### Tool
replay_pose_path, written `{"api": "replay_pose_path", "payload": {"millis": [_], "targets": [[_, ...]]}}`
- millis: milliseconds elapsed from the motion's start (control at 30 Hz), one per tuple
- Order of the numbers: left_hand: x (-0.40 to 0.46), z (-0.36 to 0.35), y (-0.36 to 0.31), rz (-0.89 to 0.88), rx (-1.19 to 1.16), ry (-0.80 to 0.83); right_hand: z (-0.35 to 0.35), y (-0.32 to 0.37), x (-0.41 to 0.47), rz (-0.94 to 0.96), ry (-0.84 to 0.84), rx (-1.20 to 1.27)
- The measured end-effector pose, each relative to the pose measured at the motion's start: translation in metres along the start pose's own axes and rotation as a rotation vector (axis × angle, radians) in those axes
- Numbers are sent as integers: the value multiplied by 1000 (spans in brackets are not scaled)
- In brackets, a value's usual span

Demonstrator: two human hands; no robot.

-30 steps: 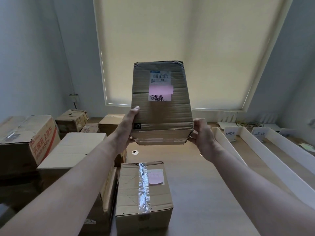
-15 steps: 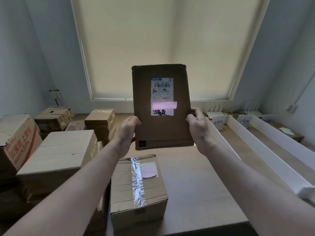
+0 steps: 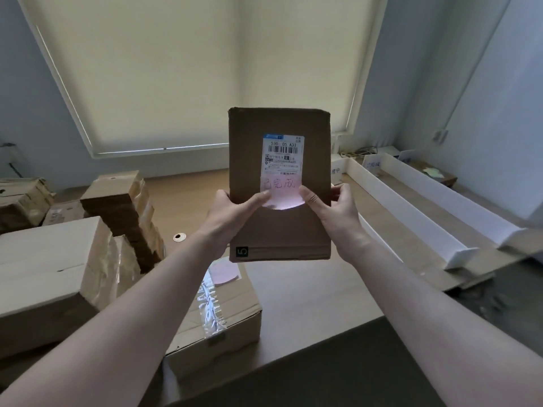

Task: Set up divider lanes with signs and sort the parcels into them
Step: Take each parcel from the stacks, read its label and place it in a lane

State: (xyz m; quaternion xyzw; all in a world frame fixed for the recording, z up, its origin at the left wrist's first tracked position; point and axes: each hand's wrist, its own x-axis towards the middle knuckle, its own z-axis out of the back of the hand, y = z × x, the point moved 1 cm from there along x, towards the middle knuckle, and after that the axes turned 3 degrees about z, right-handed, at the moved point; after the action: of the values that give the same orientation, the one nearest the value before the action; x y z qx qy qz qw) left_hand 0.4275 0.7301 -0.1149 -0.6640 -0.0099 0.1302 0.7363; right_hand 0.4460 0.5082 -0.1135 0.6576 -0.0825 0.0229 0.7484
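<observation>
Gripping one parcel [image 3: 279,230], two hands: left hand [image 3: 232,212], right hand [image 3: 332,210]

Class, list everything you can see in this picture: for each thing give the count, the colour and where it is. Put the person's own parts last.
held parcel: one, brown, upright at centre
pink note: one, on the held parcel under its white label
taped parcel: one, brown, table, below the held one
stacked boxes: several, brown, left
white dividers: at least two, table, right
signs: two, white, far end of lanes
left hand: grip on parcel's left edge, thumb on note
right hand: grip on right edge, thumb on note
</observation>
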Motion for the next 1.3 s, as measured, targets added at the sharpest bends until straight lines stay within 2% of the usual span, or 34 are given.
{"api": "replay_pose_path", "payload": {"millis": [167,467,767,1000,1200,1300], "targets": [[-11,-52,2,-113,64,32,63,-5,-12,30,-13,-10],[-48,-202,-7,-478,241,-123,202,-31,-25,223,-177,-209],[-77,-353,-16,-577,349,-132,335,-54,-15,337,-261,-455],[-31,-461,-25,-670,423,-59,413,-88,46,381,-345,-590],[64,-564,-28,-719,449,-52,474,-133,145,357,-385,-709],[116,-614,-32,-685,455,-47,504,-152,205,330,-359,-766]]}}
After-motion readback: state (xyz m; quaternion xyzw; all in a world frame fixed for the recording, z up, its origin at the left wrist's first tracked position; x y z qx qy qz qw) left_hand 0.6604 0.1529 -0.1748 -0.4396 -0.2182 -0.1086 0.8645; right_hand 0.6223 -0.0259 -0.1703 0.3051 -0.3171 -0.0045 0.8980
